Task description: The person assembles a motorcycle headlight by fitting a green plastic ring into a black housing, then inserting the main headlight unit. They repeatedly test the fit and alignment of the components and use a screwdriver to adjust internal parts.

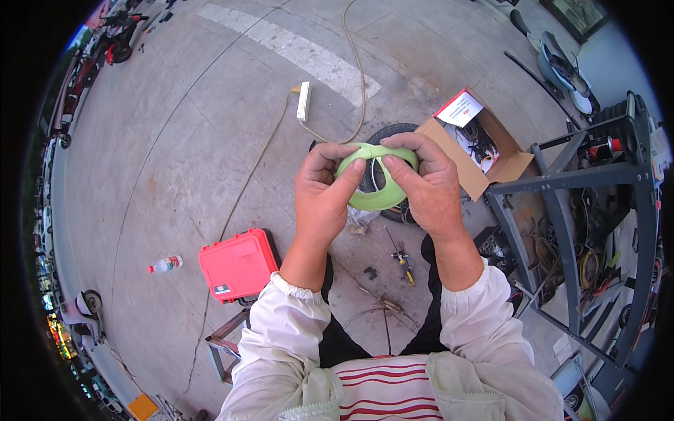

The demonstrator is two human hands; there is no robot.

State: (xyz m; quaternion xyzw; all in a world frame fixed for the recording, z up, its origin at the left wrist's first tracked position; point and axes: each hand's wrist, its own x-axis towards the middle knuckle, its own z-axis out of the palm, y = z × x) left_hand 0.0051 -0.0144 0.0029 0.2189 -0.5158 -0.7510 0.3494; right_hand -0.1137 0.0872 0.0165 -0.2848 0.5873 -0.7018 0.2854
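Both hands grip a pale green, curved plastic cover with openings through it, held up in front of me. My left hand pinches its upper left edge between thumb and fingers. On the upper right edge, my right hand is closed the same way, its thumb close to the left one near the top middle. Behind the cover lies a black tire, partly hidden by it and by my hands. Below, a screwdriver with a yellow handle lies on the floor between my legs.
An open cardboard box with parts in it stands at right, beside a grey metal rack full of parts. To the left are a red toolbox and a bottle. A white power strip and its cable lie ahead.
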